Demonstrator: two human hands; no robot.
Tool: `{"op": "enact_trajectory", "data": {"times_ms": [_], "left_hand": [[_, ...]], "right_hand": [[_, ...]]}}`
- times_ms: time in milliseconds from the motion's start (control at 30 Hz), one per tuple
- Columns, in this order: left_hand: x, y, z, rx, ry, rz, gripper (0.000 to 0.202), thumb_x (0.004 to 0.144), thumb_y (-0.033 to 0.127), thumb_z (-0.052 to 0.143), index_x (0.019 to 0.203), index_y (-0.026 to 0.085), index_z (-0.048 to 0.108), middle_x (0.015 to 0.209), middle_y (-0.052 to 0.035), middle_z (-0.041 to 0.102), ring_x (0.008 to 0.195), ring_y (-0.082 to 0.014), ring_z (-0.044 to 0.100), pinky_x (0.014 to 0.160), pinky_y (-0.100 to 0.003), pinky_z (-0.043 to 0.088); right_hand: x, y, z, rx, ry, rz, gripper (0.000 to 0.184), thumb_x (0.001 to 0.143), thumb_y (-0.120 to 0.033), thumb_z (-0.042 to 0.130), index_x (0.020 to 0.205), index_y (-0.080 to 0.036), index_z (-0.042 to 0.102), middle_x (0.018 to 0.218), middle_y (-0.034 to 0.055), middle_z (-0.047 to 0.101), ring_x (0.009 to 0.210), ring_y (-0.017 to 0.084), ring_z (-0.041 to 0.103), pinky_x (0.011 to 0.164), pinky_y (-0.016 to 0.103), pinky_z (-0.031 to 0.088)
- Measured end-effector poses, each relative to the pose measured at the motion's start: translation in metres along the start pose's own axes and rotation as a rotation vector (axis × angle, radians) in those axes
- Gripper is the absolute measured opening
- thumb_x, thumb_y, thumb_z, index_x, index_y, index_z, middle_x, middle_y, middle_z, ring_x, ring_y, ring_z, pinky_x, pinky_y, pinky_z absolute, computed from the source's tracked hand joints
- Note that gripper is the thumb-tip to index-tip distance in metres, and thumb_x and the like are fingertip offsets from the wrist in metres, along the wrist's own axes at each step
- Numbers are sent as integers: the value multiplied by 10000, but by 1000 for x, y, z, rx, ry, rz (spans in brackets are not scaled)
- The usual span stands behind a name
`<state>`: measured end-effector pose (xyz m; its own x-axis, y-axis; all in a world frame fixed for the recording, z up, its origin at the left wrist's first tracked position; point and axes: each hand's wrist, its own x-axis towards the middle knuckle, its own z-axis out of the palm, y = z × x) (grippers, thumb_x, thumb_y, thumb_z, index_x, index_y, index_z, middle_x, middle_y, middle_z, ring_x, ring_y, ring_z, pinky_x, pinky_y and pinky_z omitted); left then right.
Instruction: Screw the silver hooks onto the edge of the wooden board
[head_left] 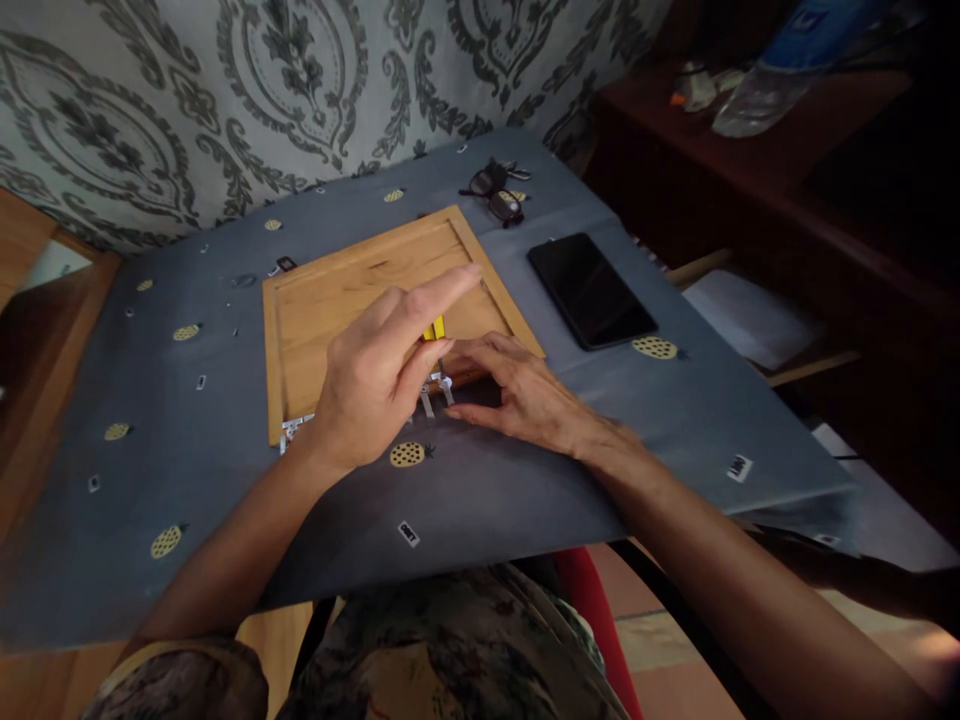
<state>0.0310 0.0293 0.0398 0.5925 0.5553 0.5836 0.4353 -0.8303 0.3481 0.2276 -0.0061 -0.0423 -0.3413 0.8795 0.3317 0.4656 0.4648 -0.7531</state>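
My left hand is closed around a screwdriver with a yellow handle, its index finger stretched out over the top. The thin shaft points down at a metal hinge on the near edge of a framed wooden door panel. From the other side, my right hand closes about that hinge, fingers by the panel edge and thumb beside the hinge arm; the exact contact is partly hidden. Another metal hinge sits at the panel's near left corner, partly behind my left wrist.
A black phone lies right of the panel, with sunglasses and keys behind it. A small dark object lies by the panel's far left corner. A plastic bottle stands on the dark red furniture at right.
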Motion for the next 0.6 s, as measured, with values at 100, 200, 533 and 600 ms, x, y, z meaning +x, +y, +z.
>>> {"op": "enact_trajectory", "data": {"times_ms": [100, 200, 533, 600], "left_hand": [[-1, -3, 1, -67, 7, -25, 478, 987, 249, 539, 1428, 367, 398, 1426, -17, 547, 1128, -178, 672, 914, -312, 626], [-1, -5, 2, -122, 12, -72, 461, 957, 210, 577, 1380, 309, 425, 1309, -36, 613, 1011, -148, 702, 894, -288, 631], [5, -7, -5, -253, -90, -113, 283, 915, 123, 581, 1166, 245, 533, 1015, -4, 686, 917, -147, 728, 858, -297, 647], [7, -7, -7, -267, -101, -112, 300, 908, 106, 577, 1173, 243, 542, 1012, -3, 688, 923, -150, 727, 862, -305, 648]], "right_hand": [[0, 0, 0, -8, -7, 3, 630, 840, -298, 750, 1422, -241, 517, 1153, 83, 690, 1133, 285, 625, 1002, 499, 499], [0, 0, -1, -2, -15, 18, 643, 839, -313, 751, 1432, -256, 508, 1173, 87, 686, 1143, 291, 622, 996, 511, 503], [0, -1, -1, -26, -8, 33, 649, 826, -351, 769, 1421, -256, 527, 1148, 114, 654, 1103, 305, 638, 983, 537, 518], [0, 0, -1, -27, 0, 31, 655, 821, -349, 775, 1419, -254, 526, 1150, 110, 650, 1109, 304, 635, 989, 536, 514]]}}
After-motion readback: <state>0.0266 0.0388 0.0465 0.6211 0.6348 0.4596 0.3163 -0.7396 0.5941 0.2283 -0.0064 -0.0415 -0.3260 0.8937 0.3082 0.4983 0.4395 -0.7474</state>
